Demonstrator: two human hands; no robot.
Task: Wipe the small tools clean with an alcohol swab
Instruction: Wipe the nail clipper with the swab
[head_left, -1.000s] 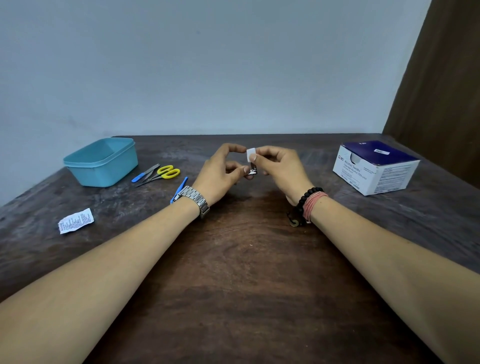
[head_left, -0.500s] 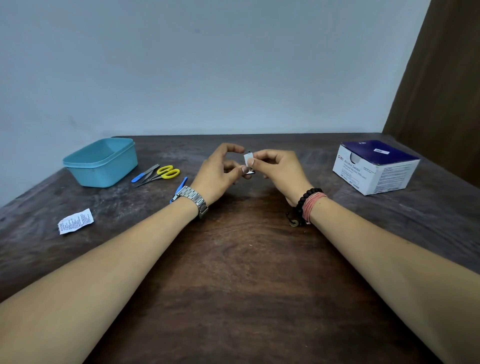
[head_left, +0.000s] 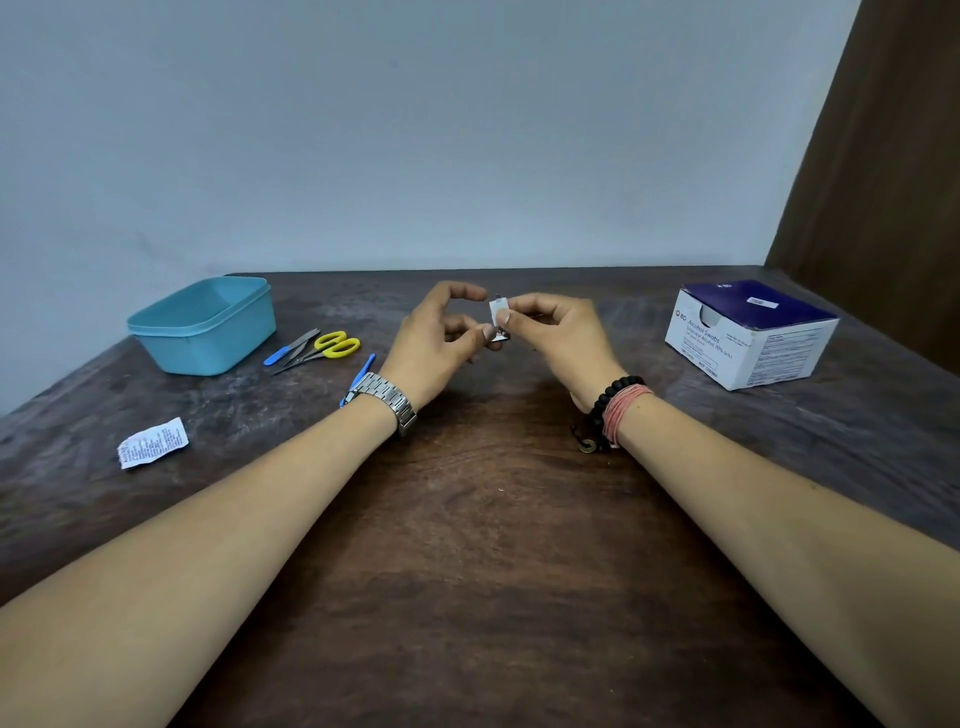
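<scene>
Above the middle of the table, my left hand (head_left: 441, 338) pinches the lower end of a small metal nail clipper (head_left: 501, 335) between thumb and fingers. My right hand (head_left: 556, 338) presses a small white alcohol swab (head_left: 493, 312) against the clipper's upper part with thumb and forefinger. The clipper is mostly hidden by the swab and fingers. More small tools lie at the left: yellow-handled scissors (head_left: 332, 347), a blue-handled tool (head_left: 291, 347) beside them, and another blue tool (head_left: 363, 371) partly hidden behind my left wrist.
A teal plastic tub (head_left: 202, 327) stands at the back left. A white and blue box of alcohol swabs (head_left: 748, 332) sits at the right. A torn white swab wrapper (head_left: 151, 442) lies near the left edge of the dark wooden table (head_left: 478, 571).
The swab in my right hand has slid a little along the clipper, down and then back up. Both hands stay together in the same place.
</scene>
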